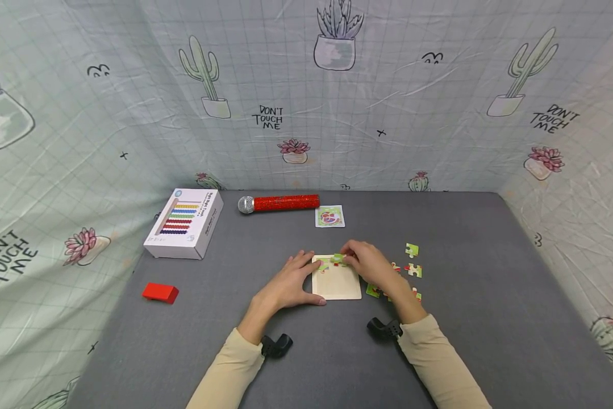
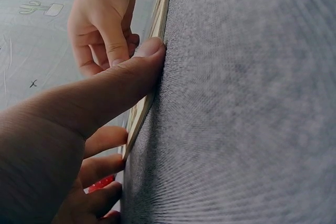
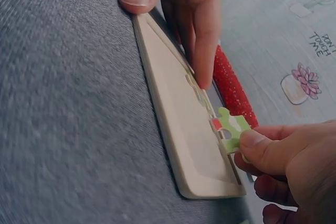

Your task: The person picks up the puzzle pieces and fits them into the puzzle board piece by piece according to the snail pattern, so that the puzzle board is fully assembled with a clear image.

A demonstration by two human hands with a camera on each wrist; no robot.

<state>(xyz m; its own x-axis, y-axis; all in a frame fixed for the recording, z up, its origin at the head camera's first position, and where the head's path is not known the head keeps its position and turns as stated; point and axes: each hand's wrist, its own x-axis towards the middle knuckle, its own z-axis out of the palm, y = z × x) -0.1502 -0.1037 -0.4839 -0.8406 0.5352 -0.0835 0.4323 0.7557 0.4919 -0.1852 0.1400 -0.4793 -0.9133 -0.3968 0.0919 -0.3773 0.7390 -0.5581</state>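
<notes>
A square wooden puzzle tray (image 1: 339, 287) lies on the table with a green puzzle piece (image 1: 324, 263) set in its far left corner. My left hand (image 1: 288, 284) holds the tray at its left side, thumb at the near edge and fingers at the far left. Over the tray's far edge, my right hand (image 1: 370, 262) pinches another green jigsaw piece (image 3: 233, 129) with a red patch between thumb and index finger. That piece is tilted, its lower side right at the tray's far rim. Several loose jigsaw pieces (image 1: 414, 270) lie right of the tray, some partly hidden by the right forearm.
Behind the tray are a red glittery microphone (image 1: 286, 203) and a small picture card (image 1: 329, 216). A white box with an abacus picture (image 1: 184, 223) stands at the back left, and a red block (image 1: 160, 292) lies in front of it. A patterned cloth (image 1: 388, 102) hangs behind.
</notes>
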